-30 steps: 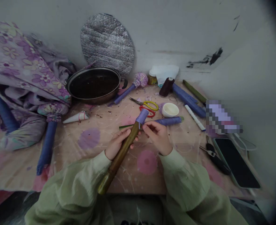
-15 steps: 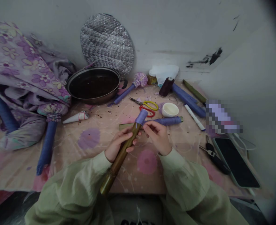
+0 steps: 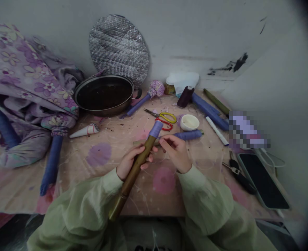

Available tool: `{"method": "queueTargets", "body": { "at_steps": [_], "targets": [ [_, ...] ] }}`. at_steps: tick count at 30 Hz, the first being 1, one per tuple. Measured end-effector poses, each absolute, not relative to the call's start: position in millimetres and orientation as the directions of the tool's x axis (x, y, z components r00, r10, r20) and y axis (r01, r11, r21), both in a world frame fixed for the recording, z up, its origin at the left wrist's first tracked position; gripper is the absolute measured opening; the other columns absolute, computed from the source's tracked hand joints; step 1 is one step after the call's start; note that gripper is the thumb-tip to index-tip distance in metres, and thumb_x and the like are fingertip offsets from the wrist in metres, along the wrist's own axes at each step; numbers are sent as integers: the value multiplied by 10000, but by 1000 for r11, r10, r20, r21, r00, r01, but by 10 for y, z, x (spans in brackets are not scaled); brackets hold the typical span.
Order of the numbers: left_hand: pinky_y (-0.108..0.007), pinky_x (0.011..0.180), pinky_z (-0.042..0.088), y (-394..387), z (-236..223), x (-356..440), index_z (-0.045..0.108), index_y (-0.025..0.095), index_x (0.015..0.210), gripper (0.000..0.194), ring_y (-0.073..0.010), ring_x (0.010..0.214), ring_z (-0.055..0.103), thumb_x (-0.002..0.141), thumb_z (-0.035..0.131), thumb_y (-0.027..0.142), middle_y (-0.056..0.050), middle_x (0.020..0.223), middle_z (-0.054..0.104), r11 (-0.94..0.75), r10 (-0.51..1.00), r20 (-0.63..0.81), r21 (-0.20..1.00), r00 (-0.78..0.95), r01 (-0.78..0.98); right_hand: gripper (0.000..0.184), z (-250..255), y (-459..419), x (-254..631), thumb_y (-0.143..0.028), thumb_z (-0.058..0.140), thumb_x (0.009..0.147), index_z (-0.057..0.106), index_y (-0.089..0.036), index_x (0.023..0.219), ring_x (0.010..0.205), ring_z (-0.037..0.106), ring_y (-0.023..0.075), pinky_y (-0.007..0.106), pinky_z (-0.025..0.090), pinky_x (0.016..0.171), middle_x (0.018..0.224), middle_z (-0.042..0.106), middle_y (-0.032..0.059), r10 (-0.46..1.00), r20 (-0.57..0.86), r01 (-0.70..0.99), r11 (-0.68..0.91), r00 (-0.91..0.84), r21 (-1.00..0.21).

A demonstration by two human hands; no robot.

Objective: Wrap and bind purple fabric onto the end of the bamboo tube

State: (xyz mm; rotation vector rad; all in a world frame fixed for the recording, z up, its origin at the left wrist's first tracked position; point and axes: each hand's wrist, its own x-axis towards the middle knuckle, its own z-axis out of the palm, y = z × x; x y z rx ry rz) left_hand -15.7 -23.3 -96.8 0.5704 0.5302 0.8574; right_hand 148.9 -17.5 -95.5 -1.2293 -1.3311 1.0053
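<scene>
My left hand [image 3: 130, 158] is wrapped round an olive-brown bamboo tube [image 3: 134, 171], which slants from my lap up toward the middle of the table. Purple wrapping [image 3: 156, 129] covers the tube's far end. Just to the right of that end, my right hand [image 3: 177, 153] is closed in a pinch; what its fingertips hold is too small to make out. Behind the right hand lies a stick wound with purple thread [image 3: 189, 135], partly hidden by the fingers. Scissors [image 3: 163, 116] with yellow and red handles rest beyond the wrapped end, beside a small white bowl [image 3: 190, 122].
A dark pan [image 3: 104, 94] stands at the back left, near floral fabric [image 3: 44, 80] with blue-wrapped sticks. A dark thread cone [image 3: 185, 96], a white marker [image 3: 216, 130], black-handled pliers [image 3: 241, 177] and a phone [image 3: 263, 181] lie to the right. A white cone [image 3: 84, 130] lies left.
The tube has turned a little in my left hand, and its near end has shifted slightly down and left. The purple wrapping's edge looks more even now. My right hand stays in nearly the same place.
</scene>
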Motion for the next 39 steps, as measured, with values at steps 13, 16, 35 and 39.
{"method": "queueTargets", "body": {
  "at_steps": [13,16,35,39],
  "targets": [
    [-148,351,327,-263,-946,-159,512,191,1154,308,-58,513,458,858,475,269,-81,1002,581,618,713,-186,622,677,-480,160,-931,-198,1480,-296,563,795,583,-174,693,485,450,89,226,359,482,536,512,-38,988,153,96,151,19,-984],
    [-140,340,322,-269,-934,-152,520,208,1117,279,-60,504,465,850,495,286,-46,916,555,663,684,-243,600,688,-447,171,-912,-202,1480,-312,569,791,572,-176,687,479,441,88,227,359,479,533,501,-41,987,157,93,152,43,-984],
    [-142,329,395,-241,-974,-162,569,102,987,265,-114,582,554,768,575,250,-47,747,585,551,794,-240,673,559,-494,120,-902,-191,1510,-262,569,779,584,-175,697,513,441,90,236,365,509,581,521,-31,988,155,141,152,11,-978],
    [-149,362,404,-233,-977,-157,594,98,998,268,-111,597,549,794,551,266,-51,757,584,567,775,-219,655,592,-500,119,-902,-194,1506,-267,570,778,585,-179,699,519,453,94,242,376,517,593,536,-26,989,146,132,144,11,-981]
  ]
}}
